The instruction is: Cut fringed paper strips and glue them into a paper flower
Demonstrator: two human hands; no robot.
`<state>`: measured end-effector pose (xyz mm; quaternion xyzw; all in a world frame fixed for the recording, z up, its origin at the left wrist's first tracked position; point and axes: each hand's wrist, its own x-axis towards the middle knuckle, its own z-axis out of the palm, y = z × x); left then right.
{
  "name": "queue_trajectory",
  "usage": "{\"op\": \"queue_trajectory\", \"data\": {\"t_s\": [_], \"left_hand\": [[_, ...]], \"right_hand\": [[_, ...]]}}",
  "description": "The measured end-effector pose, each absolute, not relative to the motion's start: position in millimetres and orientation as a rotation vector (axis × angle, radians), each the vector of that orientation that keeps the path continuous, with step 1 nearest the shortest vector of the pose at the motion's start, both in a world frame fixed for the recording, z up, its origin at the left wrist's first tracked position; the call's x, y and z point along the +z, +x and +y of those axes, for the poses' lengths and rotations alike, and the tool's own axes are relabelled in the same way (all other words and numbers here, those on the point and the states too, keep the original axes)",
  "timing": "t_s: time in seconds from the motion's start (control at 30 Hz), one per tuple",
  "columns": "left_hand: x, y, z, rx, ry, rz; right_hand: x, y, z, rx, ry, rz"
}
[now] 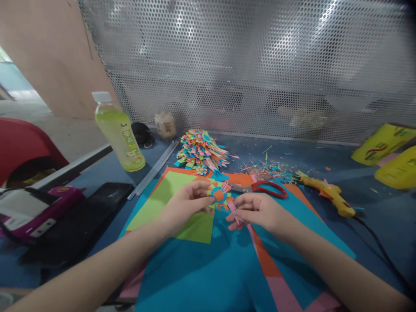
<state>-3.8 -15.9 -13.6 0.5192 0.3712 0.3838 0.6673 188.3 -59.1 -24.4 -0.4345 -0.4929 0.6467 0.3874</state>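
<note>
In the head view, the left hand pinches the paper flower at its left edge, thumb against the curled fingers. The flower is held up over the middle of the bench, its round orange centre facing the camera, with blue, green, orange and pink tabs around it. The right hand is just beside it on the other side, its fingers closed on a pink strip that reaches the flower's lower right edge; whether the strip is fixed there I cannot tell.

Beneath the hands lie overlapping coloured sheets, a green sheet on the left and a large blue sheet nearest the person. Red-handled scissors lie just beyond the right hand, the blades pointing left toward the flower. Behind them stands a heap of fringed paper flowers, with paper scraps scattered to its right. A yellow glue gun lies farther right, its cord running off toward the near edge. On the left, a bottle of greenish drink stands near some long translucent sticks
</note>
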Motion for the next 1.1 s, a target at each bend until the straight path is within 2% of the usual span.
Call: {"op": "queue_trajectory", "data": {"t_s": [0.57,0.87,1.1], "left_hand": [[-25,-3,-14,0.716,1.279,0.776],[-25,-2,-17,0.725,1.037,0.813],[-21,-4,-18,0.757,0.978,0.792]], "right_hand": [[-23,196,-56,1.489,-0.952,-1.139],[-20,197,-56,1.392,-0.938,-1.113],[-23,196,-54,1.459,-1.017,-1.135]]}}
